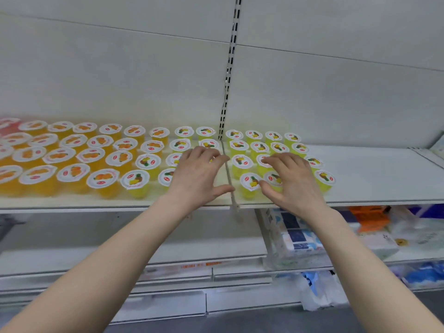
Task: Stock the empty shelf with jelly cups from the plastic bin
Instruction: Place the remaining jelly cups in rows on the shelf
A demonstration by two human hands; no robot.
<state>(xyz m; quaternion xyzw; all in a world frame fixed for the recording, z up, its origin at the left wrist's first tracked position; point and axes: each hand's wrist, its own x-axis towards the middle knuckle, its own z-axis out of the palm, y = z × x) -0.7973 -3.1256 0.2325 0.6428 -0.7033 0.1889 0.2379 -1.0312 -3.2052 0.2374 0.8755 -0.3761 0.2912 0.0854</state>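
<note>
Your left hand [199,174] covers several yellow cups [136,181] near the middle of the shelf [372,174]. Your right hand [292,181] hides parts of others just past the seam [230,179], so you cannot tell whether any fingertip touches a lid. Toward the shelf's left end the orange cups [72,173] blur, and the outermost are cut off by the frame. A red cup [7,124] in the back left corner is barely readable. All cups stand upright with their white printed lids up, in four rows along the shelf from its left end to just right of the middle. Both your arms reach forward, palms down over the front rows. The fingers are spread and loosely curved, thumbs pointing toward each other, gripping nothing. Under the shelf's right half, packs [295,234] lie blurred.
</note>
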